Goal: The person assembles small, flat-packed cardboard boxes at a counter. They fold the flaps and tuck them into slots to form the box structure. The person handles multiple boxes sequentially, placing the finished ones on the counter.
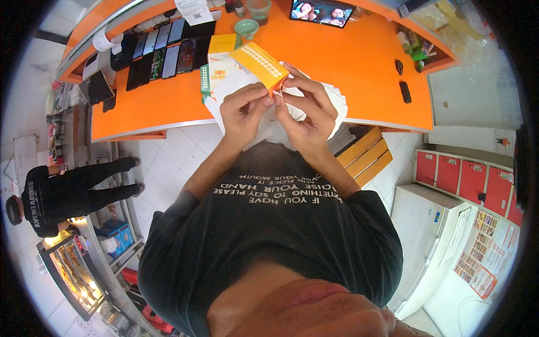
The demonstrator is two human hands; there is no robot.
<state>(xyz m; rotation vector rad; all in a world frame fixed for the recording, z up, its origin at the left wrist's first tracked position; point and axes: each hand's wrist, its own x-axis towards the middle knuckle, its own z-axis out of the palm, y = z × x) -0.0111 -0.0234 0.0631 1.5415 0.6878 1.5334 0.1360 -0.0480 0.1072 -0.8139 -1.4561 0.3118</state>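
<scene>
A small yellow-orange paper box (258,63) with rows of white shapes is held up over the near edge of the orange table. My left hand (245,110) pinches its near end, fingers closed. From the other side my right hand (307,106) grips the same end, thumb and fingers bent around the edge. The exact fold between my fingertips is hidden. Under and around my hands lie white flat cardboard pieces (336,103). Just beyond my left hand are a yellow-and-white box (223,44) and a green patterned piece of packaging (205,80).
Several phones (170,60) lie in rows on the table's (359,73) left side. At the back stand a green bowl (246,28), a clear tub (259,10) and a lit tablet (321,12). A wooden slatted stool (365,157) is below right. Another person (56,196) is at the far left.
</scene>
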